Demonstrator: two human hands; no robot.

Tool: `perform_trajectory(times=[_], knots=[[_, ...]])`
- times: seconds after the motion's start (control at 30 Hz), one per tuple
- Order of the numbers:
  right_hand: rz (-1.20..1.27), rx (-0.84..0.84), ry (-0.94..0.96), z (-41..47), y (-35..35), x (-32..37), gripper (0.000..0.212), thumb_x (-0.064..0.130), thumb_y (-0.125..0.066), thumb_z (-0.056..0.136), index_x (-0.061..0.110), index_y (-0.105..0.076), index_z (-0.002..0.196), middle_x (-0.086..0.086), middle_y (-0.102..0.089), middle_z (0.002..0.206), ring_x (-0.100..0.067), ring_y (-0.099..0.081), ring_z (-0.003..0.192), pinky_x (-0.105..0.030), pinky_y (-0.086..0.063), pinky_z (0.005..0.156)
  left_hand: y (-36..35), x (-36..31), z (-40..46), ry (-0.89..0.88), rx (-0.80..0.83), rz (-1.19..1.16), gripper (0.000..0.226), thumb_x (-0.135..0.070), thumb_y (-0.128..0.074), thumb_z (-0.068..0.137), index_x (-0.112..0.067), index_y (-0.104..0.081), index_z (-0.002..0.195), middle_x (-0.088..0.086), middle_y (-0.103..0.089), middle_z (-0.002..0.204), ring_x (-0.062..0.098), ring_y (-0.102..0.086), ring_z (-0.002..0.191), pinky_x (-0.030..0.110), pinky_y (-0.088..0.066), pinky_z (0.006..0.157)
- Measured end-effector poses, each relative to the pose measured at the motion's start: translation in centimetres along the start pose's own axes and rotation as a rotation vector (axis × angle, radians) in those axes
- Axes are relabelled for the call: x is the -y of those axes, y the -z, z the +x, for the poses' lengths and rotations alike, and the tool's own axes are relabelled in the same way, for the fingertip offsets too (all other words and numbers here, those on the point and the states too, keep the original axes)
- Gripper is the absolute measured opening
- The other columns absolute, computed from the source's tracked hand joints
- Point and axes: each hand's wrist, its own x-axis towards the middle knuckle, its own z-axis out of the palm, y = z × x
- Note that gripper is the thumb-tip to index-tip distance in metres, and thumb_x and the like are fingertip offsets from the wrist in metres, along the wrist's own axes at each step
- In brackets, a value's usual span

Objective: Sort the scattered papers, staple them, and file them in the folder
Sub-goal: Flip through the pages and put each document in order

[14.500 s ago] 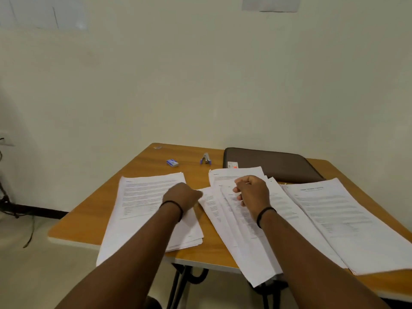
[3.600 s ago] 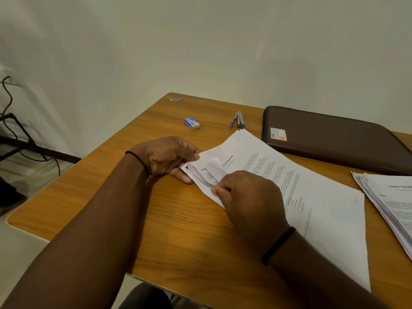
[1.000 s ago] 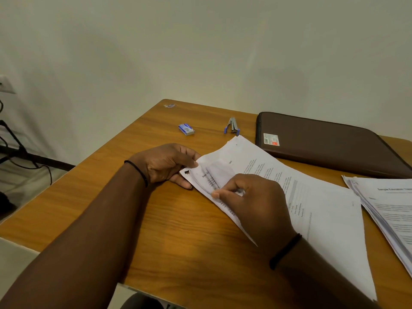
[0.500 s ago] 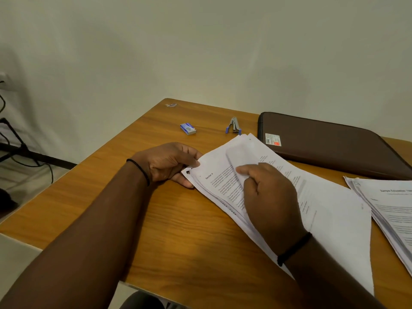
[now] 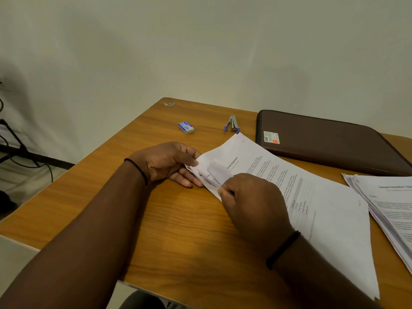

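A stack of printed papers (image 5: 312, 197) lies slanted across the middle of the wooden table (image 5: 178, 230). My left hand (image 5: 167, 162) pinches the stack's near-left corner between thumb and fingers. My right hand (image 5: 249, 204) pinches the corner of the upper sheets and curls them up off the sheets below. A second pile of papers (image 5: 392, 206) sits at the right edge. The brown zip folder (image 5: 330, 141) lies closed at the back right. A small stapler (image 5: 232, 124) with blue handles lies behind the stack.
A blue box of staples (image 5: 186, 127) lies left of the stapler. A small scrap (image 5: 169, 104) sits at the table's far corner. The wall runs close behind the table. Cables (image 5: 13, 152) hang at the far left, beyond the table's left edge.
My right hand has come back down from the upper sheet to the stack's near-left corner and now pinches the corners up. The left hand keeps its hold on the corner.
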Motion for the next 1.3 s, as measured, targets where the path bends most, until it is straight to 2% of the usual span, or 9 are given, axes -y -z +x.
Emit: perform_trajectory(times=[0.2,0.27,0.37,0.53,0.6,0.8,0.93,1.03,1.3], knots=[[0.295,-0.182,-0.125,-0.3,0.0,-0.5,0.024,0.053,-0.061,0.09,0.029,-0.063,0.088,0.015,-0.062,0.081,-0.005,-0.059,0.066,-0.017,-0.05,0.062,0.3,0.3,0.2,-0.017,-0.06,0.021,0.024,-0.003,-0.048,0.1,-0.003,-0.065,0.117,0.019,-0.073,0.106,0.023,-0.073,0.077,0.029,-0.061,0.056],[0.334,-0.288,-0.175,-0.2,0.3,-0.4,0.018,0.041,-0.061,0.094,0.034,-0.051,0.108,0.016,-0.055,0.089,-0.004,-0.056,0.066,-0.015,-0.051,0.059,0.3,0.3,0.3,-0.018,-0.058,0.022,0.023,-0.003,-0.048,0.1,-0.004,-0.066,0.115,0.017,-0.073,0.104,0.022,-0.073,0.077,0.029,-0.062,0.058],[0.404,-0.4,-0.199,-0.1,0.6,-0.9,0.046,0.022,-0.059,0.097,0.033,-0.038,0.136,0.015,-0.051,0.101,-0.001,-0.054,0.068,-0.02,-0.057,0.064,0.2,0.2,0.2,-0.02,-0.049,0.024,0.023,-0.003,-0.048,0.1,-0.005,-0.066,0.115,0.016,-0.074,0.105,0.022,-0.073,0.081,0.031,-0.063,0.061],[0.302,-0.627,-0.114,0.0,-0.1,-2.1,0.025,0.008,-0.056,0.096,0.007,-0.07,0.117,-0.013,-0.071,0.11,-0.018,-0.067,0.088,-0.009,-0.04,0.068,0.1,0.1,0.2,-0.011,-0.04,0.008,0.022,-0.003,-0.047,0.101,-0.006,-0.066,0.112,0.014,-0.075,0.102,0.022,-0.074,0.078,0.03,-0.062,0.059],[0.283,-0.645,-0.102,0.0,-0.1,-2.3,0.029,0.015,-0.051,0.095,0.004,-0.072,0.112,-0.015,-0.072,0.109,-0.026,-0.07,0.09,-0.015,-0.047,0.068,0.1,0.1,0.2,-0.009,-0.039,0.003,0.022,-0.003,-0.047,0.101,-0.005,-0.066,0.112,0.015,-0.075,0.103,0.023,-0.074,0.079,0.03,-0.062,0.059],[0.16,-0.475,0.02,0.0,0.1,-1.4,0.033,0.02,-0.05,0.093,0.003,-0.074,0.108,-0.014,-0.074,0.105,-0.027,-0.073,0.089,-0.037,-0.059,0.073,0.2,0.1,0.0,-0.012,-0.042,0.0,0.022,-0.003,-0.047,0.1,-0.005,-0.066,0.112,0.015,-0.074,0.104,0.023,-0.074,0.081,0.031,-0.063,0.06],[0.055,-0.118,0.083,-0.3,0.1,-0.4,0.046,0.049,-0.05,0.098,0.021,-0.061,0.132,0.005,-0.062,0.132,-0.014,-0.059,0.116,-0.018,-0.04,0.089,0.3,0.1,0.0,-0.01,-0.052,-0.011,0.022,-0.004,-0.048,0.1,-0.004,-0.066,0.112,0.018,-0.073,0.105,0.024,-0.073,0.079,0.03,-0.062,0.058],[0.002,-0.113,0.106,-0.3,-0.4,0.3,0.05,0.06,-0.049,0.094,0.027,-0.063,0.13,0.008,-0.064,0.127,-0.013,-0.06,0.111,-0.021,-0.046,0.087,0.2,0.1,0.0,-0.008,-0.058,-0.007,0.022,-0.004,-0.047,0.1,-0.003,-0.065,0.113,0.017,-0.073,0.103,0.024,-0.073,0.077,0.03,-0.062,0.056],[0.014,-0.07,0.082,0.0,-0.8,-0.1,0.038,0.047,-0.041,0.102,0.027,-0.067,0.121,0.005,-0.067,0.119,-0.015,-0.063,0.103,-0.026,-0.053,0.088,0.0,0.0,-0.1,0.001,-0.013,-0.024,0.024,-0.006,-0.044,0.101,-0.003,-0.061,0.118,0.024,-0.071,0.112,0.027,-0.076,0.08,0.028,-0.061,0.057]])
